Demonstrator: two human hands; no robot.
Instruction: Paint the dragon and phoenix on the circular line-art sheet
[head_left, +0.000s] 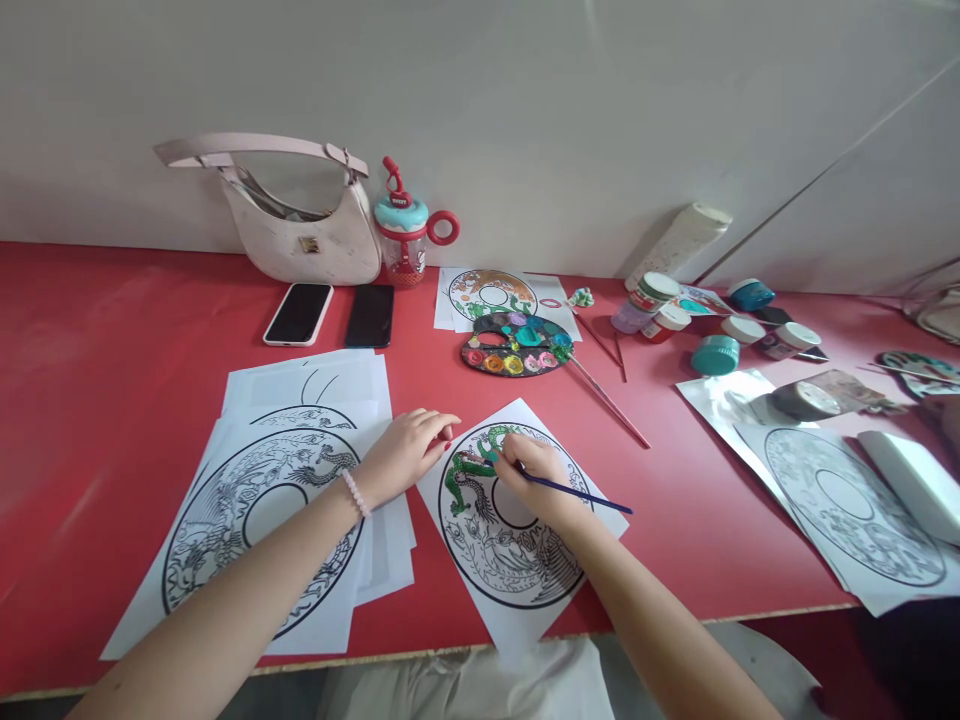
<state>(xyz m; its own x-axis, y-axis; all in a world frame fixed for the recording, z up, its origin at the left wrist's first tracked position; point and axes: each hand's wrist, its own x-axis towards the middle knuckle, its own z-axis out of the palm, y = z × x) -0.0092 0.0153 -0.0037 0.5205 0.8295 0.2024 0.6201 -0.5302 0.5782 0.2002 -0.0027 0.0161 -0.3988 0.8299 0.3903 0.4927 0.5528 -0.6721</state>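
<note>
My right hand (536, 478) is closed around a thin dark blue paintbrush (592, 497), its tip on the green-painted dragon at the upper left of a round line drawing (517, 580). That sheet lies turned like a diamond on the red table. My left hand (409, 450), a beaded bracelet at its wrist, rests palm down with its fingers extended to the left edge of the sheet and holds nothing. Under my left forearm lies a stack of sheets, the top one an unpainted round drawing (217, 480).
Behind the sheet sits a paint palette (491, 362) with another brush (611, 402) on it. Two phones (298, 314), a pale handbag (315, 245) and a cup (403, 245) stand at the back left. Several paint jars (715, 356) and another drawing (847, 500) are at right.
</note>
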